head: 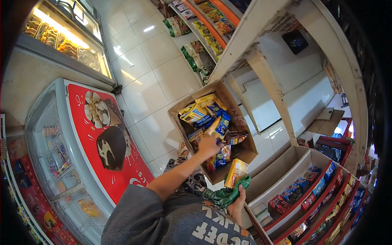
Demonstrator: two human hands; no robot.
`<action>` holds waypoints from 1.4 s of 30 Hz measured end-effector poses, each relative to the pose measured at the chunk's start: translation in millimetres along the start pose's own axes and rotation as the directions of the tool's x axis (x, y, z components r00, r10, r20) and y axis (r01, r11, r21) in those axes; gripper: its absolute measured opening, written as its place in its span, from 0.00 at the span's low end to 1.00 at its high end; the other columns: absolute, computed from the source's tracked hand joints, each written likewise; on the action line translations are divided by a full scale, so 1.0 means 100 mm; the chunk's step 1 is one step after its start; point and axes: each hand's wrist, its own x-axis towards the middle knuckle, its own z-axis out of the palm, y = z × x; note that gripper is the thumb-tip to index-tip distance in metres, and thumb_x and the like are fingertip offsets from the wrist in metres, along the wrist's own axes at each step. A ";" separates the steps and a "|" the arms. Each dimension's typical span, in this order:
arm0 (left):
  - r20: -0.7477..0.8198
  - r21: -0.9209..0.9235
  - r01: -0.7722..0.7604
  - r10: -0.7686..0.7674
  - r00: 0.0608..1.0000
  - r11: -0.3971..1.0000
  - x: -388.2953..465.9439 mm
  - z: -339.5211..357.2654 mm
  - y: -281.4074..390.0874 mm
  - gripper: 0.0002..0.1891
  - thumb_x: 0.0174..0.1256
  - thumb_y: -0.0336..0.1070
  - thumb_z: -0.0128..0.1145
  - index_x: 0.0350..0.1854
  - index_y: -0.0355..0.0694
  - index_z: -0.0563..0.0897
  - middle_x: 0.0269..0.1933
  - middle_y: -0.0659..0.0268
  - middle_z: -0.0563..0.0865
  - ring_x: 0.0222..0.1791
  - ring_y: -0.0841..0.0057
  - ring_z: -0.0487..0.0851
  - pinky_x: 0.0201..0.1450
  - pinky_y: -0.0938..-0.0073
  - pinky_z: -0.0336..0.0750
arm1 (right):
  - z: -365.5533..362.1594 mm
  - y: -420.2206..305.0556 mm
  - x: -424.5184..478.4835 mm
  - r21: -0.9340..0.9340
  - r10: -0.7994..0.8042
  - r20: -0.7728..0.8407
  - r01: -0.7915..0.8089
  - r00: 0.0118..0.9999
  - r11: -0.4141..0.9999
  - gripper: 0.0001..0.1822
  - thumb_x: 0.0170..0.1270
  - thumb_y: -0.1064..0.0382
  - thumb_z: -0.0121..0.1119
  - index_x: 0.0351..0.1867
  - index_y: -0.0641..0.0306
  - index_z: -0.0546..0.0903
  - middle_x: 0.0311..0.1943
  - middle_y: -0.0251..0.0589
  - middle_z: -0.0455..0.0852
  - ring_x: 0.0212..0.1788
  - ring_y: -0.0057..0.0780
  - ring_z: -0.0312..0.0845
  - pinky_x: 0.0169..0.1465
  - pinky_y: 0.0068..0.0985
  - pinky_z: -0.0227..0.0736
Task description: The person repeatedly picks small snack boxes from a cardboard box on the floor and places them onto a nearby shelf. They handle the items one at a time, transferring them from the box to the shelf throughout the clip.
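Note:
My left hand point(210, 145) reaches down into an open cardboard box point(249, 146). Its fingers are among loose sachets, beside a yellow packet point(213, 127); whether they grip one is unclear. Yellow Energen sachets point(196, 114) and blue sachets point(224, 122) heap up in the box, with brown sachets point(237, 137) along one side. Close to my body, my right hand point(237, 199) holds a bunched green cloth point(228, 194). A small yellow carton point(237, 172) stands out of that cloth, held along with it.
A red-sided ice-cream freezer point(137, 174) stands at left, near a lit display case point(61, 39). Shelves of packets point(211, 27) are beyond the box. Tiered racks point(306, 196) hold goods at right, below a pale frame point(272, 88). White tiles point(153, 92) cover the floor.

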 end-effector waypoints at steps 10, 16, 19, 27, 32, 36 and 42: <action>-0.476 -0.495 -0.387 0.130 0.870 0.778 -0.12 0.25 0.14 0.21 0.56 0.42 0.58 0.49 0.35 0.72 0.40 0.51 0.77 0.42 0.53 0.74 0.46 0.60 0.68 | 0.33 0.01 0.04 -0.083 -0.040 -0.073 0.034 0.997 0.996 0.26 0.55 0.53 0.57 0.53 0.64 0.70 0.43 0.45 0.79 0.42 0.40 0.77 0.46 0.38 0.74; 0.110 0.037 0.039 -0.043 0.993 0.999 0.60 -0.01 -0.71 0.18 0.46 0.32 0.59 0.39 0.26 0.77 0.46 0.42 0.76 0.48 0.47 0.73 0.50 0.54 0.71 | 0.34 0.01 0.05 -0.108 -0.067 -0.137 0.053 0.988 0.993 0.30 0.52 0.52 0.59 0.55 0.63 0.68 0.45 0.44 0.78 0.42 0.41 0.76 0.48 0.38 0.73; 0.322 0.169 0.237 -0.281 0.904 0.957 0.83 0.09 -0.81 0.19 0.50 0.35 0.58 0.44 0.28 0.77 0.53 0.43 0.73 0.56 0.49 0.69 0.53 0.48 0.67 | 0.38 0.00 0.12 -0.106 -0.043 -0.137 0.029 0.990 0.994 0.30 0.52 0.53 0.59 0.55 0.63 0.68 0.45 0.44 0.78 0.42 0.41 0.76 0.47 0.38 0.73; 0.426 0.105 0.310 -0.324 0.845 0.945 0.76 -0.07 -0.78 0.24 0.47 0.44 0.58 0.46 0.36 0.79 0.53 0.54 0.78 0.53 0.57 0.75 0.53 0.54 0.69 | 0.43 0.13 0.03 -0.105 -0.068 -0.167 0.051 0.984 0.993 0.27 0.54 0.49 0.56 0.52 0.63 0.70 0.38 0.45 0.80 0.36 0.40 0.78 0.41 0.37 0.76; 0.141 -0.110 0.229 -0.212 0.967 0.967 0.22 0.07 -0.57 0.24 0.42 0.44 0.60 0.41 0.34 0.78 0.37 0.49 0.82 0.40 0.53 0.81 0.41 0.58 0.77 | 0.47 0.08 0.10 -0.138 -0.036 -0.143 0.016 0.989 0.990 0.26 0.53 0.51 0.58 0.51 0.62 0.71 0.39 0.43 0.80 0.37 0.39 0.78 0.42 0.35 0.76; 0.020 -0.155 0.297 -0.297 0.955 0.942 -0.02 0.18 -0.39 0.23 0.44 0.37 0.62 0.41 0.28 0.71 0.39 0.47 0.78 0.41 0.56 0.81 0.39 0.62 0.78 | 0.54 0.06 0.16 -0.147 -0.066 -0.103 0.051 0.993 0.988 0.26 0.54 0.52 0.58 0.51 0.63 0.69 0.40 0.44 0.78 0.37 0.40 0.77 0.40 0.38 0.77; 0.029 -0.125 0.190 -0.188 0.982 0.974 -0.14 0.40 -0.43 0.25 0.46 0.33 0.59 0.44 0.20 0.68 0.37 0.45 0.79 0.40 0.52 0.81 0.39 0.62 0.78 | 0.59 0.03 0.22 -0.180 -0.067 -0.074 0.053 0.995 0.982 0.25 0.54 0.53 0.58 0.51 0.61 0.70 0.42 0.44 0.78 0.38 0.39 0.78 0.41 0.38 0.77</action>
